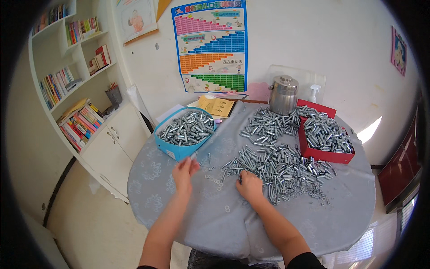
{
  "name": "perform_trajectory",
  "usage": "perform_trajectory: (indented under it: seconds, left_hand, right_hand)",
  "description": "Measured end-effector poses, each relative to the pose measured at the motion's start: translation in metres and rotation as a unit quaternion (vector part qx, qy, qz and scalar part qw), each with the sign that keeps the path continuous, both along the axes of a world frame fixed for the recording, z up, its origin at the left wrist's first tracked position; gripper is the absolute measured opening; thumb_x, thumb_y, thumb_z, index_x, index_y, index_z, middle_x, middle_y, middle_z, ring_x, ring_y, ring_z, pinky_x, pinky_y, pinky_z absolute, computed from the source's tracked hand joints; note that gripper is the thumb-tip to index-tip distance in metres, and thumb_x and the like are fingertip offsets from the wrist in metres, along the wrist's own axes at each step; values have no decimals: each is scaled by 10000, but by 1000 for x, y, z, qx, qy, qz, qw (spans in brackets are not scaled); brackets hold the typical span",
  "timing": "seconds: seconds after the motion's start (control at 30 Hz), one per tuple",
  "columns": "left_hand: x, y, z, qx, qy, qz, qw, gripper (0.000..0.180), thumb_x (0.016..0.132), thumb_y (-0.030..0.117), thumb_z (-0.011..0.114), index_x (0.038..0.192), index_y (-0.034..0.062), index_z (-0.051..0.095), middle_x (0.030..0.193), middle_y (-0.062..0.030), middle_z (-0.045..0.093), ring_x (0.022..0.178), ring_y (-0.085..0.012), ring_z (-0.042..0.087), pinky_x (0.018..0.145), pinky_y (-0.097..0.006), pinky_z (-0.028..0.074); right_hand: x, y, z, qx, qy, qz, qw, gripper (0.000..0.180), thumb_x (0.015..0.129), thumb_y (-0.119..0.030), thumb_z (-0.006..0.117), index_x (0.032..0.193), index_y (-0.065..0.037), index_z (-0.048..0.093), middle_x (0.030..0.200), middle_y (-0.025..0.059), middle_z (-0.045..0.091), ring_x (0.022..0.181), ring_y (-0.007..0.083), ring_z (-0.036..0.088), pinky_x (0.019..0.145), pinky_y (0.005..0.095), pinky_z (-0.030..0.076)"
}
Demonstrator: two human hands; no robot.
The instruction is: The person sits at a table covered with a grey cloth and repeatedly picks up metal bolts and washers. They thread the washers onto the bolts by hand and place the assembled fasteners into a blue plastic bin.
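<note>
Near the front of the blue box [179, 154], my left hand [183, 175] is closed in a pinch. A small silvery bolt [194, 155], blurred, sticks up from its fingertips. My right hand [250, 185] is at the near left edge of a large loose pile of metal bolts [277, 166], its fingers curled in; what they grip is hidden. More bolts [187, 127] fill the blue box. Between the hands, a single bolt [209, 158] and several flat washers [214, 179] lie on the grey tablecloth [197, 224].
Bolts heap up in a red box [329, 157] at the right. Small nuts and washers [309, 190] spread along the pile's near edge. At the back stand a steel canister [283, 94] and a spray bottle [315, 93]; a yellow booklet [217, 106] lies behind the blue box.
</note>
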State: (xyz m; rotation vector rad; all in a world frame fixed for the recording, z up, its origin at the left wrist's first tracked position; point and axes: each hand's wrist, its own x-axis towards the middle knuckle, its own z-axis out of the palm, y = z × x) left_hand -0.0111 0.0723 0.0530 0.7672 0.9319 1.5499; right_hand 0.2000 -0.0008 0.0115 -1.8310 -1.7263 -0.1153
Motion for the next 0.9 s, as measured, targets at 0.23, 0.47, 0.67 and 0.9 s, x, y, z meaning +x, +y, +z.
perform_trajectory:
  seconds: [0.23, 0.47, 0.67, 0.9]
  left_hand:
    - [-8, 112, 33, 187, 310, 75, 929, 333, 831, 137, 560, 1121, -18, 510, 935, -116, 608, 933, -213, 567, 776, -280, 440]
    - [46, 67, -15, 310, 541, -101, 775, 245, 723, 41, 575, 965, 29, 612, 961, -139, 599, 952, -305, 520, 850, -365, 398]
    - [113, 51, -27, 454, 591, -167, 646, 268, 667, -35, 558, 918, 31, 624, 966, -121, 592, 1011, -304, 482, 862, -368, 394]
    - [133, 55, -35, 447, 642, -192, 592, 183, 666, -1, 527, 828, 21, 609, 860, -117, 567, 934, -288, 487, 800, -363, 411]
  right_hand:
    - [-3, 3, -5, 3, 11, 5, 1000, 157, 682, -175, 594, 766, -56, 535, 743, 107, 580, 681, 284, 588, 567, 395, 469]
    - [-1, 1, -4, -2, 13, 10, 1000, 161, 653, -143, 592, 772, -46, 544, 748, 116, 575, 695, 289, 578, 590, 389, 473]
    - [8, -4, 12, -45, -33, -19, 998, 166, 632, -140, 604, 760, -49, 550, 786, 108, 570, 756, 279, 571, 602, 386, 481]
    - [6, -2, 3, -13, -37, 18, 999, 111, 641, -78, 593, 745, -51, 563, 790, 102, 557, 768, 261, 567, 586, 359, 499]
